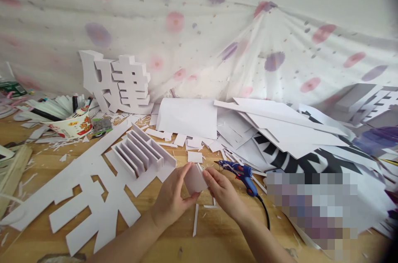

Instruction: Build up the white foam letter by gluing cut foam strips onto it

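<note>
Between my two hands, above the wooden table, is a small white foam board piece (194,180). My left hand (174,194) grips its left side, thumb below and fingers above. At its right edge, my right hand (222,190) pinches it with closed fingers; anything else in that pinch is too small to make out. A blue glue gun (241,172) lies just right of my right hand, its black cord running toward me. Left of my hands lies a large flat white character cutout (102,205), with upright foam board strips (137,151) standing on its upper part.
A finished three-dimensional white character (124,83) stands against the flowered plastic sheet (174,22). A paper bowl of markers (70,126) is at left. White sheets (280,126) are piled at right, beside a blurred-out patch. Scraps litter the wooden table (168,230).
</note>
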Available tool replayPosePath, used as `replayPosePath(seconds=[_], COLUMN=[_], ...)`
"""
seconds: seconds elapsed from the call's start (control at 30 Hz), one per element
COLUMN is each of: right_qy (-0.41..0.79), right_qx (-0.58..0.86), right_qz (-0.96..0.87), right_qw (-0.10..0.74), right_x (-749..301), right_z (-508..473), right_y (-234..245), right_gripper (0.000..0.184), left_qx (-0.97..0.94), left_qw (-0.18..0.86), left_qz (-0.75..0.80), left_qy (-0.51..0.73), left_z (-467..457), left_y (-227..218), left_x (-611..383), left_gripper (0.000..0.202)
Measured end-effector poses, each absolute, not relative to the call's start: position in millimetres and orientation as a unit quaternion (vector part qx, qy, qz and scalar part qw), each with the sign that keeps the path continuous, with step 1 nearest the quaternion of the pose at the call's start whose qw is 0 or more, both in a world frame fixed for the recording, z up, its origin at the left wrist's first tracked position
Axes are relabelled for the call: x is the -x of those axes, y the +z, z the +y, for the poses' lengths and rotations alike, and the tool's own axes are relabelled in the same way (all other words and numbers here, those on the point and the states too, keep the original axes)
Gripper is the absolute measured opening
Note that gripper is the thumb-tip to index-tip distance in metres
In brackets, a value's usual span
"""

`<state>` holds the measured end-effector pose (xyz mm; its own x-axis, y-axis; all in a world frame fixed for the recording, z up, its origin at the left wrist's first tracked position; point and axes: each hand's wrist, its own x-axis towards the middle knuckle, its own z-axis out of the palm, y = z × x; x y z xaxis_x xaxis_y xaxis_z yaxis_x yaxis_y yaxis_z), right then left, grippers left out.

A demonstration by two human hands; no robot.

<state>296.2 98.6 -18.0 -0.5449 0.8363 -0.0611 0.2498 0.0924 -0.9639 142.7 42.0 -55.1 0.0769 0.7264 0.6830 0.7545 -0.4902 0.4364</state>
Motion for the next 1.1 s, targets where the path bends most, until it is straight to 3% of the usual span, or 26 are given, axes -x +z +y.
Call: replayPosePath(seconds=[0.1, 0.2, 0.47, 0.6, 0.77, 0.83, 0.93, 1.1], right_qy=[0.482, 0.501, 0.396, 0.479, 0.537, 0.491, 0.423, 0.411], right_qx=[0.411, 0.418, 0.485, 0.432, 0.388, 0.436, 0.456, 0.387], right_qz=[-0.734, -0.724, -0.732, -0.707, -0.684, -0.681, -0.732, -0.804], right_qw=[0.246, 0.223, 0.269, 0.292, 0.304, 0.325, 0.279, 0.187], right_x=[-301.4, -306.6, -312.5, -306.7, -295.7, -293.9, -294.0, -293.5], right_z=[103.7, 107.9, 110.9, 104.2, 103.5, 107.5, 113.1, 117.9], right_y=[-12.0, -7.4, -15.2, -22.8, -21.5, -15.3, -2.1, 3.5], right_gripper=[0.035, 0.034, 0.031, 0.045, 0.027, 0.024, 0.022, 0.017], left_qx=[0.747, 0.756, 0.719, 0.689, 0.685, 0.693, 0.674, 0.617], left_qw=[0.032, 0.047, 0.017, -0.033, -0.127, -0.193, -0.264, -0.375], left_qz=[-0.504, -0.513, -0.524, -0.538, -0.544, -0.528, -0.513, -0.523], left_qy=[-0.433, -0.404, -0.456, -0.485, -0.467, -0.45, -0.462, -0.453], left_z=[41.5, 43.2, 44.9, 45.3, 42.7, 40.1, 37.6, 39.8], left_y=[-55.3, -54.8, -53.0, -61.4, -60.1, -53.8, -45.3, -48.9], left_x=[-143.6, -141.5, -139.4, -139.6, -137.4, -136.3, -134.3, -134.4], left_gripper=[0.073, 0.076, 0.065, 0.067, 0.074, 0.063, 0.035, 0.025])
